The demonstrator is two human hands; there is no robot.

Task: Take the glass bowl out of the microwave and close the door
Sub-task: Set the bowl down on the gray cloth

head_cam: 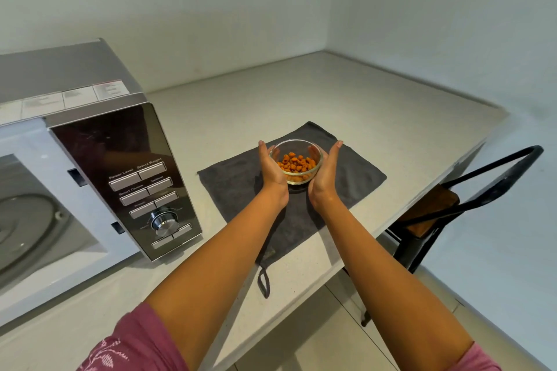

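Observation:
A small glass bowl [296,163] holding orange snack pieces rests on a dark grey cloth [241,187] on the counter. My left hand [271,170] presses flat against the bowl's left side and my right hand [324,173] against its right side, so both palms cup it. The microwave [129,166] stands at the left. Its cavity is exposed, showing the round turntable plate [33,223]. The door itself is out of the picture.
The pale counter [346,99] runs into a wall corner at the back. Its front edge cuts diagonally at the right, where a black metal chair [470,190] with a wooden seat is tucked under. Tiled floor lies below.

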